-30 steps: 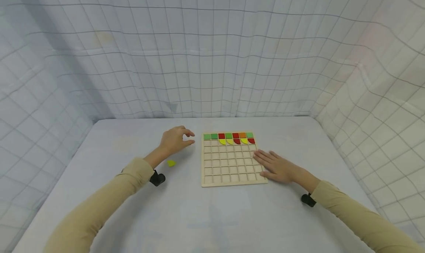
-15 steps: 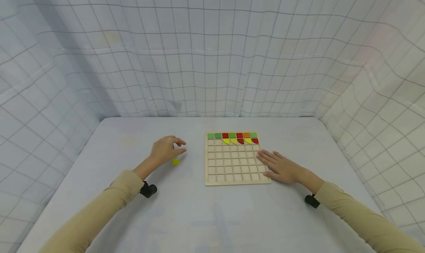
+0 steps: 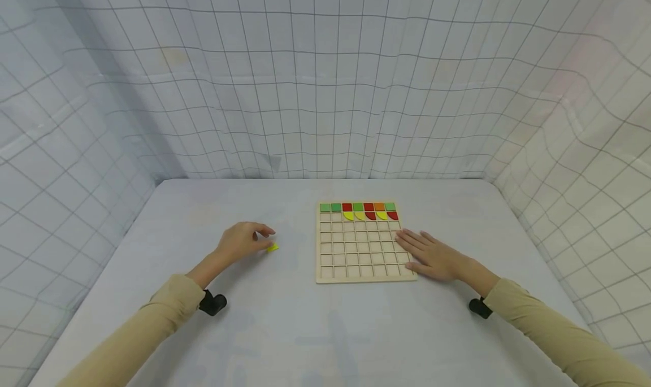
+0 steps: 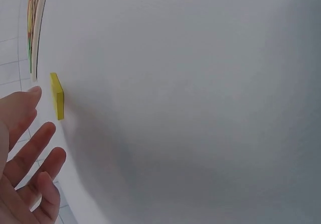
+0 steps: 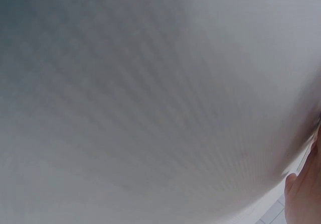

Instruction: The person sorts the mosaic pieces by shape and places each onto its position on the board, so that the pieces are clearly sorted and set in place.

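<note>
A small yellow piece [image 3: 273, 247] lies on the white table, left of a wooden grid board [image 3: 362, 281]. My left hand [image 3: 241, 241] hovers right by it, thumb and fingers bent and spread apart. In the left wrist view a gap shows between the fingertips [image 4: 47, 129] and the yellow piece [image 4: 57, 96]. Flat on the board's right edge rests my right hand [image 3: 432, 257], fingers straight. Square tiles in green, red and orange fill the board's far row. Below them sit several yellow and red quarter-round pieces [image 3: 370, 216], toward the right.
White curtains with a grid pattern [image 3: 325, 110] hang behind the table and along both sides. A black wrist camera [image 3: 212, 303] is strapped to the left wrist, another black camera [image 3: 480, 308] to the right one.
My left hand has drawn back left and toward me, from beside the board to the yellow piece. The right hand stays on the board. The head view has shifted slightly.
</note>
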A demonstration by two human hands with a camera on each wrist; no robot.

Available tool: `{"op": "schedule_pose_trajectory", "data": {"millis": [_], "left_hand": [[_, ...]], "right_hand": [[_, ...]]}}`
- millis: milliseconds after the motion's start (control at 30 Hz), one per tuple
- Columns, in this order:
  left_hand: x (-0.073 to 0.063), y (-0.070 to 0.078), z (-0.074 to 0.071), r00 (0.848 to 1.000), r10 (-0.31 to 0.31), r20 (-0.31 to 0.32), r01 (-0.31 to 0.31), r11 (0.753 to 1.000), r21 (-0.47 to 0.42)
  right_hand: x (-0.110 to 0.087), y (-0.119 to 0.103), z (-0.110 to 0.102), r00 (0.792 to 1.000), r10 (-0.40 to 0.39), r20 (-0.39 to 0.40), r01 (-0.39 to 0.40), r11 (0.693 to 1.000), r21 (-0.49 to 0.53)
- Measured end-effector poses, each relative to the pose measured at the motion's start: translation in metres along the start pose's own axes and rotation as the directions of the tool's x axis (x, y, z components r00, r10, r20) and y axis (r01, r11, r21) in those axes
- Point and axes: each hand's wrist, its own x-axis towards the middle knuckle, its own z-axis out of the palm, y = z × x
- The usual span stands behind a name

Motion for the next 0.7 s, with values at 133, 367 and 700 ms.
{"op": "schedule_pose_trajectory", "data": {"millis": [133,367,700], "left_hand": [[-0.005,-0.004,0.001,0.999,0.008,0.036,-0.007,1.000,-0.010],[-0.011,-0.007,0.002,0.997,0.035,0.071,-0.033,0.999,-0.021],[-0.012,-0.007,0.006,0.991,0.085,0.102,-0.080,0.996,-0.050]], "right_hand": [[0.000,0.000,-0.001,1.000,0.005,0.007,-0.006,1.000,0.007],[0.001,-0.001,-0.003,0.996,0.050,0.068,-0.051,0.999,0.004],[0.001,0.001,-0.001,0.996,0.051,0.068,-0.051,0.999,-0.003]]}}
